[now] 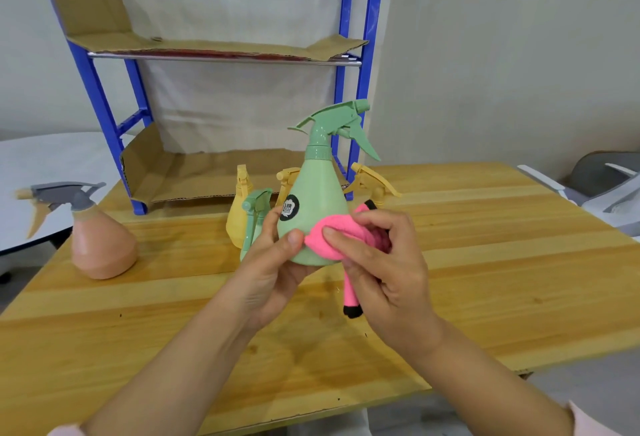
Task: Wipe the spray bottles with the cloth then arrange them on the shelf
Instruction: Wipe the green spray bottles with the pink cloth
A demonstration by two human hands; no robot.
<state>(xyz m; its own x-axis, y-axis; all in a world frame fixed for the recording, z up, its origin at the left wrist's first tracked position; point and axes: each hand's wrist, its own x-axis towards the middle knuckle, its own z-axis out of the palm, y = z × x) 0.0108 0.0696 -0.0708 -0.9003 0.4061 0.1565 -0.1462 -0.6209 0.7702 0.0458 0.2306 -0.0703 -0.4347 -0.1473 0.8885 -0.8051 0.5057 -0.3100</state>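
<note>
Between both hands, above table [485,227]: left hand [273,262] fingers grip green bottle [313,213] base; right hand [377,262] fingers pinch pink cloth [329,236] against it.

Left hand [273,264], right hand [384,269], fingers [346,237] curled

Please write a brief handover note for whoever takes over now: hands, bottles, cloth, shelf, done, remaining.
Left hand grips the green spray bottle by its base, above the table.
Right hand presses the pink cloth on its lower side.
Shelf: no bottles on it.
On the table: peach bottle, second green bottle, yellow bottles.
Done: none arranged.
Left: finish this wipe, wipe the others if unwiped, shelve all.
</note>
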